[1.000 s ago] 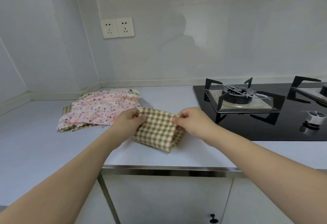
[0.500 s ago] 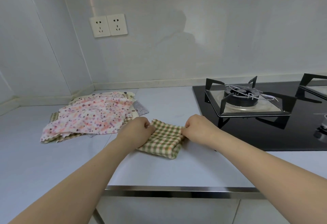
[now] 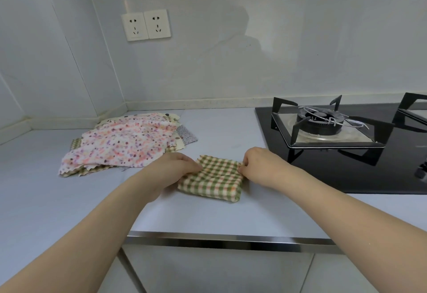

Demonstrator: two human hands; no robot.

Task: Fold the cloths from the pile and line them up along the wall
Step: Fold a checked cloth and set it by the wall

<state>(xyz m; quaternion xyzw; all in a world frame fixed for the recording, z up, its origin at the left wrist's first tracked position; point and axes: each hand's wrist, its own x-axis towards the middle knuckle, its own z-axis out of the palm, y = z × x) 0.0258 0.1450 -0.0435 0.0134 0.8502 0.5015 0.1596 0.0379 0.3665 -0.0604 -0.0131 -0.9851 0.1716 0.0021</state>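
Observation:
A green and cream checked cloth (image 3: 213,179), folded into a small rectangle, lies flat on the grey counter (image 3: 208,214) near the middle. My left hand (image 3: 172,169) pinches its upper left corner. My right hand (image 3: 260,162) pinches its upper right corner. To the left lies the pile of cloths (image 3: 124,143), topped by a white cloth with pink and purple dots. Other patterned cloths peek out from under it. The wall (image 3: 231,61) runs along the back of the counter.
A black gas hob (image 3: 346,144) with pan supports fills the right side of the counter. Two wall sockets (image 3: 146,24) sit above the pile. The counter's metal front edge (image 3: 231,242) runs below my arms, with cabinet fronts beneath.
Both hands have carried the checked cloth away from me and set it flat on the counter. The hands stay on its far corners. The camera has tilted up slightly.

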